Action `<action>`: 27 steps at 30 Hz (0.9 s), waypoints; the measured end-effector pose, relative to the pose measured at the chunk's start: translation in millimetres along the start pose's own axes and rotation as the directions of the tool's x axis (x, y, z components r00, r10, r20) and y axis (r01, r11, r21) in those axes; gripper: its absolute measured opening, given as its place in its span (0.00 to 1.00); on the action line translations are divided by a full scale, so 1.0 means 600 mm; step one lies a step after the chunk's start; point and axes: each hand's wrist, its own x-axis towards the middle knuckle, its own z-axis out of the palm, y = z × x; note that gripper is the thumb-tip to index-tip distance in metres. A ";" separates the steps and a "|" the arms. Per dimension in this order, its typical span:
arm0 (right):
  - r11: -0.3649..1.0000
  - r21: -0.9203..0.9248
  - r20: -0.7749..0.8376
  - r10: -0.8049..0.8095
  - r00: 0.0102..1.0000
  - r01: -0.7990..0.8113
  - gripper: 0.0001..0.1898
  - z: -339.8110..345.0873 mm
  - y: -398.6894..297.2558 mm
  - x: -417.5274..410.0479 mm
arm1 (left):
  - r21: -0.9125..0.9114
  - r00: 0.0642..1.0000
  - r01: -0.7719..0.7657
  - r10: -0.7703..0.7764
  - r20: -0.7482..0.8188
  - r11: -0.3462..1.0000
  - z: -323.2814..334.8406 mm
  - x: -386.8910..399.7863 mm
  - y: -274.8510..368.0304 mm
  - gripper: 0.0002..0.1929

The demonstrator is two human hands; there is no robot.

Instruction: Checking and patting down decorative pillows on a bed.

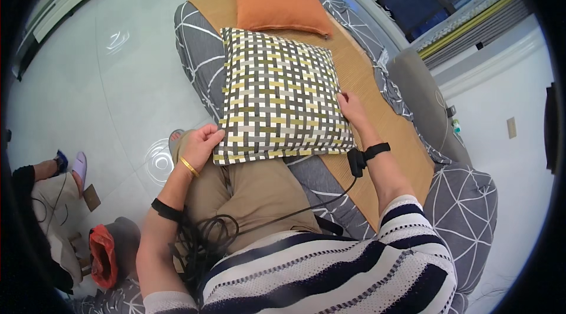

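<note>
A square cushion (278, 97) in a white, grey and olive woven-look pattern lies over my lap and the sofa seat. My left hand (201, 143) pinches its left edge, just above the near corner. On the opposite side, my right hand (351, 108) grips the right edge, its fingertips partly hidden behind the fabric. Beyond the patterned cushion, an orange cushion (278, 2) rests on the tan woven mat (380, 137) that covers the seat.
A black cable (300, 214) runs from my right wrist strap to a tangled coil on my lap. A grey sofa cover (199, 44) edges the mat. At left stand a bin with a red bag (102, 256) and a seated person's legs (57, 199). A grey armrest (420, 97) borders the right.
</note>
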 end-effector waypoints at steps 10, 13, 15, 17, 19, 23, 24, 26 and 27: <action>0.800 -0.261 0.173 -0.512 0.841 0.541 0.21 0.054 -0.255 0.149 | -0.015 0.999 0.052 -0.052 -0.005 0.999 0.005 -0.010 0.012 0.07; 0.812 -0.283 0.265 -0.446 0.855 0.511 0.22 0.095 -0.269 0.235 | 0.100 1.000 0.016 -0.017 0.018 0.995 0.006 -0.006 0.013 0.07; 0.883 -0.264 0.292 -0.311 0.904 0.389 0.22 0.114 -0.273 0.276 | -0.001 0.999 0.020 -0.020 0.037 1.000 0.010 -0.003 0.015 0.06; 0.898 -0.284 0.338 -0.234 0.912 0.336 0.24 0.131 -0.288 0.297 | 0.020 0.998 0.040 -0.041 0.044 0.999 0.003 -0.005 0.007 0.06; 0.933 -0.291 0.460 -0.056 0.886 0.211 0.26 0.138 -0.295 0.318 | -0.053 0.994 0.075 -0.070 0.086 0.996 0.002 0.001 0.002 0.05; 0.874 -0.364 0.587 -0.054 0.808 0.323 0.21 0.152 -0.311 0.331 | -0.157 0.985 0.114 -0.092 0.145 0.981 -0.002 0.010 0.005 0.05; 0.873 -0.368 0.589 -0.048 0.806 0.321 0.21 0.151 -0.307 0.334 | -0.184 0.981 0.134 -0.104 0.165 0.974 -0.001 0.009 0.006 0.05; 0.922 -0.273 0.590 -0.066 0.805 0.275 0.19 0.141 -0.295 0.335 | -0.181 0.981 0.127 -0.097 0.167 0.975 0.002 0.012 0.008 0.05; 0.921 -0.273 0.593 -0.066 0.803 0.277 0.19 0.139 -0.300 0.328 | -0.174 0.983 0.115 -0.087 0.161 0.978 0.001 0.013 0.009 0.05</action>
